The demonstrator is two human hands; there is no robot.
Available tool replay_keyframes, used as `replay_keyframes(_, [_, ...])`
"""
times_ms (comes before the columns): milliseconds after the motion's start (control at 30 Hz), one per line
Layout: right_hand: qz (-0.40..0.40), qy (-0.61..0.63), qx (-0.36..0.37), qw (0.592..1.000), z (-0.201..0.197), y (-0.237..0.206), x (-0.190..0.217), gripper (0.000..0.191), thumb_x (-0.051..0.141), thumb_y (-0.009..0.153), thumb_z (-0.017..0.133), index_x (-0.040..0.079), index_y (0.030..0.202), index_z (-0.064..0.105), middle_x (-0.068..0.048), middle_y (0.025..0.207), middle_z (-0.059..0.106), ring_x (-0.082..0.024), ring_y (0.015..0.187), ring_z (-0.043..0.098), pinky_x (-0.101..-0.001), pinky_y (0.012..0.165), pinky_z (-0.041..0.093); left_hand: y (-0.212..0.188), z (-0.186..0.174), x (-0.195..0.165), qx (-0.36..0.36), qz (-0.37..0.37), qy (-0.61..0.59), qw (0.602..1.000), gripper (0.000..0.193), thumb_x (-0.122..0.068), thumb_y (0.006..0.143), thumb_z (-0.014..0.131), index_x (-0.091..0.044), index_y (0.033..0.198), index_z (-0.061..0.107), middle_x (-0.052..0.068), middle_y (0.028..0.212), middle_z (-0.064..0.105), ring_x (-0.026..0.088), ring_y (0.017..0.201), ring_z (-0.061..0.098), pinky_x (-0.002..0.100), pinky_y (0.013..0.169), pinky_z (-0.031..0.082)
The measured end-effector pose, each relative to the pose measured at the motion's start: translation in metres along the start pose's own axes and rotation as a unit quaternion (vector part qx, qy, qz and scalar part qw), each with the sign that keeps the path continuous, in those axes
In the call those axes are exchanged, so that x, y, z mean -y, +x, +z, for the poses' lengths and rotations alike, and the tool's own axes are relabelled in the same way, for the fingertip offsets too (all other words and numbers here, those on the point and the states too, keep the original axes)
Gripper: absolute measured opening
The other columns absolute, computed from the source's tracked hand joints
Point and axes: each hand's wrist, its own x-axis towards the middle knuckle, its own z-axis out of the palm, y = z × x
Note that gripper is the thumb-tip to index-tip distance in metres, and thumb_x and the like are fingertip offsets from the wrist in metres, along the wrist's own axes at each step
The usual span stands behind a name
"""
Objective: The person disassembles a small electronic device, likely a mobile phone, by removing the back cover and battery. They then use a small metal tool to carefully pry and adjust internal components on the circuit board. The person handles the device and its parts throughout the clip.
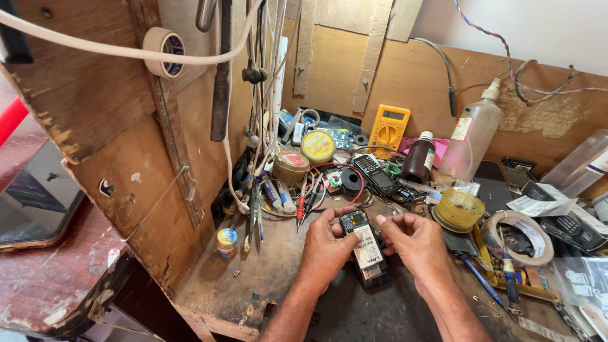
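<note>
Two hands on one opened phone, low on a crowded wooden workbench (266, 278).

Largest around: plastic spray bottle (472, 133), yellow multimeter (389, 128), roll of tape (519, 237). Smaller, at centre: left hand (326, 250) and right hand (415, 244) clasped on the back-open phone (366, 250), held just above the bench, fingertips pinching both long edges. Likely light, rigid, with fragile exposed board and white-labelled battery; best gripped by the side rails, never across the bare circuitry.

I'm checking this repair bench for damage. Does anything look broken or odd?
The phone held by the left hand and right hand has its back cover off. The wooden bench edge is chipped and worn.
</note>
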Motion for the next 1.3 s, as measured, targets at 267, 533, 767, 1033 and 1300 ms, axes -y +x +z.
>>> replay_keyframes(267, [0.035,-0.018,0.012,0.999,0.0,0.004,-0.002,0.026,0.021,0.083,0.082,-0.004,0.086,0.076,-0.006,0.07,0.071,-0.012,0.059,0.061,-0.0278,0.052,0.05,0.001,-0.001,0.002,-0.002,0.001,0.012,1.0,0.051,0.005,0.083,0.068,0.001,0.132,0.056,0.011,0.094,0.078,0.011,0.076,0.072,0.024,0.062,0.056])
replay_keyframes(533, [0.028,-0.032,0.01,0.999,0.001,0.003,-0.004,0.025,0.02,0.083,0.082,-0.004,0.087,0.076,-0.007,0.07,0.072,-0.012,0.059,0.062,-0.0275,0.051,0.05,0.0,-0.001,0.002,-0.001,0.004,0.014,1.0,0.05,0.005,0.083,0.068,0.002,0.132,0.057,0.011,0.094,0.078,0.01,0.077,0.072,0.024,0.063,0.056])
replay_keyframes(767, [0.025,-0.05,0.009,0.998,0.001,0.0,-0.003,0.024,0.018,0.083,0.081,-0.005,0.087,0.076,-0.008,0.07,0.072,-0.012,0.058,0.063,-0.0278,0.051,0.051,0.002,-0.003,0.006,0.007,0.003,-0.001,1.0,0.049,0.007,0.083,0.067,0.003,0.13,0.057,0.012,0.097,0.078,0.012,0.082,0.073,0.025,0.069,0.058])
replay_keyframes(1033, [0.01,-0.039,0.02,0.999,0.002,0.0,-0.006,0.023,0.017,0.084,0.079,-0.005,0.086,0.076,-0.008,0.069,0.073,-0.012,0.056,0.064,-0.0278,0.05,0.05,0.006,-0.005,0.013,-0.001,-0.004,-0.014,1.0,0.046,0.006,0.082,0.068,0.003,0.127,0.057,0.012,0.099,0.076,0.014,0.085,0.074,0.026,0.072,0.06])
replay_keyframes(1300, [0.008,-0.053,0.037,0.998,0.009,-0.004,-0.003,0.024,0.019,0.085,0.078,-0.004,0.089,0.076,-0.007,0.071,0.074,-0.011,0.059,0.064,-0.0271,0.051,0.05,0.007,0.005,0.01,-0.1,-0.025,0.051,0.993,0.041,-0.008,0.079,0.08,-0.001,0.116,0.064,0.01,0.09,0.077,0.013,0.075,0.073,0.026,0.065,0.059])
